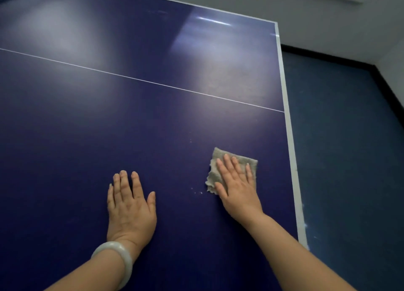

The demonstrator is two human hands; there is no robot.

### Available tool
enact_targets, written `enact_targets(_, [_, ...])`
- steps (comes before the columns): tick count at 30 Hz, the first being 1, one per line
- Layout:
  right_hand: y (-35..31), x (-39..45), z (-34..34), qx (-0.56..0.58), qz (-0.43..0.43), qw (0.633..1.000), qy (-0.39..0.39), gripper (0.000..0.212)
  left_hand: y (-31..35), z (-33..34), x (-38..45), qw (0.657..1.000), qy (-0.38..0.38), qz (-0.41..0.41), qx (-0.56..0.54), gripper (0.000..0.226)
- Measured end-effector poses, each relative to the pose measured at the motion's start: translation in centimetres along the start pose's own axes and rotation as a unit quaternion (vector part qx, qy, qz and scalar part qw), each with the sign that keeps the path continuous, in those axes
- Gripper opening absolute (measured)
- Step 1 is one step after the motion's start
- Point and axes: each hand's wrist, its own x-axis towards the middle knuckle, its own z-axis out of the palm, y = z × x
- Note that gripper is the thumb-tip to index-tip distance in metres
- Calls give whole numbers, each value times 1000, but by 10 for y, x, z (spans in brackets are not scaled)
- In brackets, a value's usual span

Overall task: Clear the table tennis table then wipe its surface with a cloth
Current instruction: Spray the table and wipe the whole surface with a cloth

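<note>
Counter [153, 120]: both hands lie flat on its near part. Left hand [130, 205] rests on the bare surface, bracelet [117, 260] on its wrist. Right hand [237, 187] lies to the right, on the cloth [220, 157], near the counter's right edge. Centre line [140, 79] crosses beyond both hands. Floor [345, 148] lies right of the counter.

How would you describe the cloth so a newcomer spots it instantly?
Start at the dark blue table tennis table and follow its white right edge toward the near end. Just inside that edge, the right hand presses flat on a small grey-beige cloth. It is the only fabric there; the left hand rests on bare table.
</note>
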Motion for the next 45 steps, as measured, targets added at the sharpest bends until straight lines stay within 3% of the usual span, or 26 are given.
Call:
enact_targets(2, [15,0,-2,-1,-56,998,-12,68,0,1,0,1000,3,0,8,75])
enact_targets(3, [31,5,-6,6,-40,999,3,69,0,2,0,1000,3,1,10,75])
enact_targets(8, [103,61,-29,59,203,976,54,65,-1,2,-2,1000,7,5,20,73])
enact_targets(14, [109,162,-61,166,322,929,70,66,-5,8,-1,999,27,14,32,69])
enact_targets(21, [-12,245,-41,101,216,971,16,70,-5,10,0,998,41,20,43,71])
enact_targets(26, [-128,218,-1,0,-54,998,-35,63,-5,10,0,998,41,18,52,70])
enact_targets(29, [-124,196,2,-28,-156,985,-67,61,-4,9,0,998,34,14,54,71])
enact_targets(31, [-85,192,-6,-33,-131,989,-58,62,-3,9,0,998,30,15,52,71])
enact_targets(34, [5,180,-25,-36,62,997,4,61,-3,8,0,999,29,13,42,71])
enact_targets(37, [73,155,-41,-12,269,962,37,64,-3,8,1,999,25,11,33,72])
enact_targets(39, [71,146,-38,7,335,941,45,65,-2,8,1,999,20,12,35,73])
enact_targets(42, [11,148,-21,23,309,949,61,65,-3,7,0,999,19,10,41,72])
enact_targets(45, [-75,145,2,-7,108,994,30,64,-3,8,0,999,16,9,43,72])
